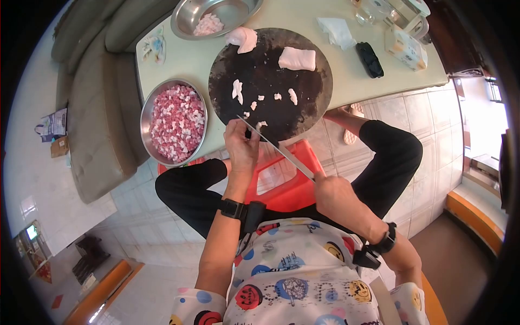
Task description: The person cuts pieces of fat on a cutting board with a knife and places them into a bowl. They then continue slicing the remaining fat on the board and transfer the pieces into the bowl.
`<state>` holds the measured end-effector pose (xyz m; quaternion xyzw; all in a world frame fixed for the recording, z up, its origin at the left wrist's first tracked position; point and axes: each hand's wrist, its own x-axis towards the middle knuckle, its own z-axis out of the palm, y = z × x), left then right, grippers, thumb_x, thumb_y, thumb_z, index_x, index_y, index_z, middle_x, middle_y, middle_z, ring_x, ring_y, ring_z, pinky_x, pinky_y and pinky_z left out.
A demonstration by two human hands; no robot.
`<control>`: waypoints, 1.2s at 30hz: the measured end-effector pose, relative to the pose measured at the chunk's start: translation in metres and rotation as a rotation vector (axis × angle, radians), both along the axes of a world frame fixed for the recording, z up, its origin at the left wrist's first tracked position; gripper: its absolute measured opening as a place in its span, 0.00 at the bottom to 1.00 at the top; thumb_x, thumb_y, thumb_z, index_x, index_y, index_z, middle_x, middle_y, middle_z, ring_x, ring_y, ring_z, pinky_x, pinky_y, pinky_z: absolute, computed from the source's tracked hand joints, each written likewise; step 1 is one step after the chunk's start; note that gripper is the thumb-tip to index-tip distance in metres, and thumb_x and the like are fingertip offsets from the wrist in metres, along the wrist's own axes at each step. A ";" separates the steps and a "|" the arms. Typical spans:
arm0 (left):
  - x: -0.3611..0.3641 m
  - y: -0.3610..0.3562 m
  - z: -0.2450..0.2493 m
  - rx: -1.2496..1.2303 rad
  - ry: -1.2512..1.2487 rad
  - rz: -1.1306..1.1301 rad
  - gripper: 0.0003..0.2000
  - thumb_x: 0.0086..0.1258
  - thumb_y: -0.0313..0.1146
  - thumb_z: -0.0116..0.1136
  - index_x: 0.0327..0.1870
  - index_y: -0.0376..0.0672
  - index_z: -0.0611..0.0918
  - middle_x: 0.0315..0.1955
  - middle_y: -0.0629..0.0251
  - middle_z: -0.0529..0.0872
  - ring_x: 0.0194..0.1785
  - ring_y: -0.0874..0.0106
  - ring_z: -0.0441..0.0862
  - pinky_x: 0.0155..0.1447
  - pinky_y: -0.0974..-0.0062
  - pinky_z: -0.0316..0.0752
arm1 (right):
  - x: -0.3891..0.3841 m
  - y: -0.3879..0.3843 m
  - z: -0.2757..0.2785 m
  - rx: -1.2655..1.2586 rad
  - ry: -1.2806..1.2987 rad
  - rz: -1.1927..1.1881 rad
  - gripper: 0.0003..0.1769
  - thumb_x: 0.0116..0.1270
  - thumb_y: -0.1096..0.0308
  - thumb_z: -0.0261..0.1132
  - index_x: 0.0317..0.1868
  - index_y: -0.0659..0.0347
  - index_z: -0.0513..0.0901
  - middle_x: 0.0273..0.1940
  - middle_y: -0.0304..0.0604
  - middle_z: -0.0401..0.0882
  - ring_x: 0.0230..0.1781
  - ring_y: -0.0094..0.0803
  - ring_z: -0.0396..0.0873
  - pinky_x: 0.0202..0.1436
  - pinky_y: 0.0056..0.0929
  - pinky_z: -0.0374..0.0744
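1. Pale green is shown by the surface point(187, 65) on which everything is laid out; the cutting of fatty meat into small bits is judged to be the step in hand.
2. Dark and round, the chopping board point(303, 86) is set at the near side of the surface, and the larger pale pieces are carried on it.
3. Metal bowls are placed about it: the near bowl point(142, 122) is heaped with pink-and-white diced meat point(176, 124), while only a small pile of pale pieces point(209, 25) is held in the far bowl point(233, 11).
4. A long knife point(295, 162) is grasped by its handle in the right hand point(338, 197), its blade slanted towards the board's near edge.
5. The left hand point(244, 143) is curled just beside the blade's tip end; whether anything is pinched in it cannot be told. For the next move, fingertips seem best kept tucked and a piece steadied under the edge.
6. Two whitish blocks are rested on the board: a smooth, squared slab point(297, 58) at far right and a rounded, faintly pink chunk point(242, 39) at far left.
7. White scraps point(238, 92), irregular and soft-looking, are scattered nearer the knife.
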<state>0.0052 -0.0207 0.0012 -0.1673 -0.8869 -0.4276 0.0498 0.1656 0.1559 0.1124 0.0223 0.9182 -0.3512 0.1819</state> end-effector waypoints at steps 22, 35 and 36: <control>0.001 -0.006 0.017 0.030 -0.079 -0.009 0.09 0.54 0.20 0.67 0.37 0.36 0.84 0.35 0.59 0.82 0.34 0.66 0.81 0.40 0.72 0.76 | 0.011 0.010 0.020 -0.120 -0.025 -0.157 0.07 0.63 0.75 0.58 0.30 0.71 0.71 0.16 0.60 0.71 0.21 0.58 0.75 0.27 0.48 0.74; 0.002 -0.009 0.017 0.047 -0.072 0.018 0.10 0.57 0.19 0.60 0.40 0.35 0.85 0.34 0.56 0.81 0.34 0.62 0.80 0.38 0.71 0.75 | 0.008 0.009 0.021 -0.110 -0.009 -0.161 0.07 0.63 0.75 0.58 0.29 0.70 0.71 0.17 0.59 0.71 0.22 0.59 0.76 0.28 0.49 0.74; 0.003 -0.006 0.020 0.070 -0.116 0.047 0.10 0.55 0.20 0.61 0.40 0.34 0.85 0.34 0.56 0.81 0.35 0.60 0.80 0.38 0.68 0.75 | 0.007 0.008 0.021 -0.124 -0.010 -0.153 0.07 0.63 0.75 0.58 0.30 0.70 0.71 0.17 0.59 0.71 0.22 0.59 0.76 0.28 0.49 0.74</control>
